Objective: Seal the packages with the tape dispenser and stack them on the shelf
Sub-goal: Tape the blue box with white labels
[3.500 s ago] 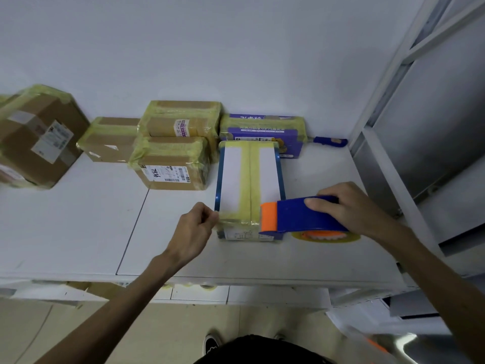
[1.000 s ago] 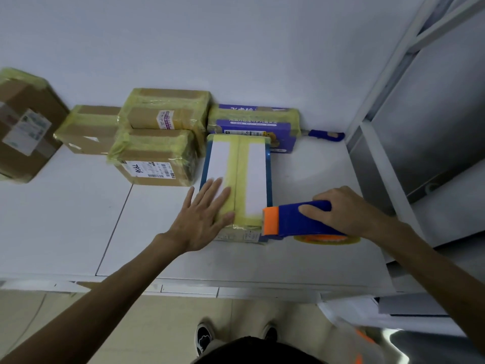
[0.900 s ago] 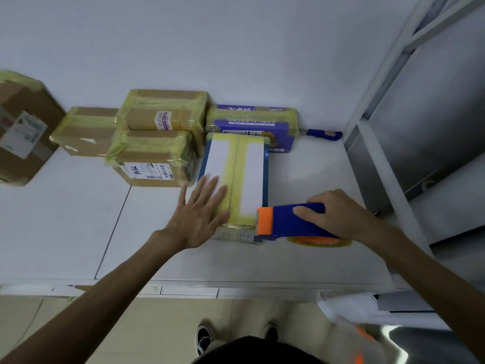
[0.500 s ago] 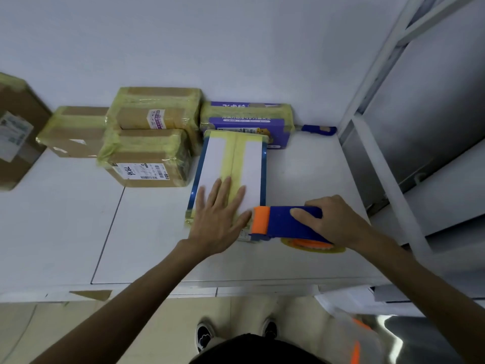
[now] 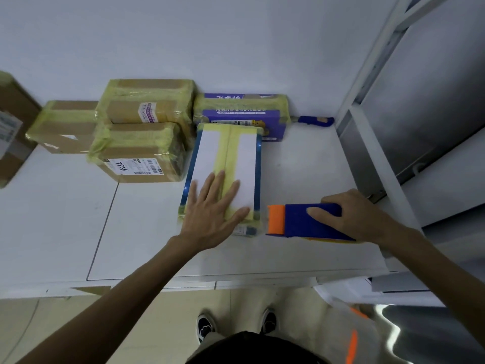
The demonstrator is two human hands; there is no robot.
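Observation:
A flat white package with blue edges [image 5: 244, 158] lies lengthwise on the white table [image 5: 147, 232], a yellow tape strip running down its middle. My left hand [image 5: 212, 214] presses flat on its near end, fingers spread and straight. Just right of the package my right hand [image 5: 349, 215] grips the blue tape dispenser [image 5: 307, 219] with its orange front, which rests on the table a small gap away from the box.
Taped brown boxes [image 5: 139, 151] stand at the back left, a purple taped box [image 5: 241, 114] behind the white package, a blue-handled tool [image 5: 315, 120] by the wall. A large brown box [image 5: 10, 130] sits far left. A white shelf frame [image 5: 367, 132] rises on the right.
My left hand went from pinching the package's near corner to lying flat on top. The dispenser has pulled right, off the package's end, onto the table.

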